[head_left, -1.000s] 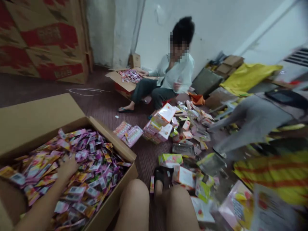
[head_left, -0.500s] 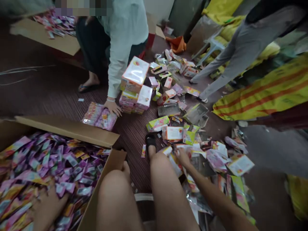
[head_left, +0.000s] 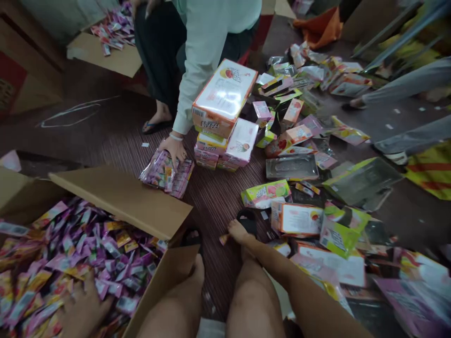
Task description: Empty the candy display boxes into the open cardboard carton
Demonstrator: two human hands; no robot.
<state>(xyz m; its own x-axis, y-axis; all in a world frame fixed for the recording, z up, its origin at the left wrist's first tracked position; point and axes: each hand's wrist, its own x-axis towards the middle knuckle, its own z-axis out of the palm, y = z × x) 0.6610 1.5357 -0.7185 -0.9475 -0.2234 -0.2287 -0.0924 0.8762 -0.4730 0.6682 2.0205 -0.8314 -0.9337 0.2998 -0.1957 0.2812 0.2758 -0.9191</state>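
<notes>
Left hand (head_left: 82, 307): buried palm-down among purple and orange sachets (head_left: 73, 253) in open cardboard box (head_left: 123, 197), near left; grip not readable, fingers hidden under packets. Right hand (head_left: 235, 230): stretched forward by sandal (head_left: 248, 220) on floor, grip loose, holding nothing evident. Advisable: scoop shallow, keep sachets flat, avoid crushing. Far: co-worker's hand (head_left: 173, 149) pressing wrapped bundle (head_left: 167, 172); stacked cartons (head_left: 223, 101) beside.

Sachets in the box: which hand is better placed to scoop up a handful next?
Left, probably. The left hand lies among the sachets inside the box; the right forearm stretches away from it, toward the loose packs on the floor.
</notes>
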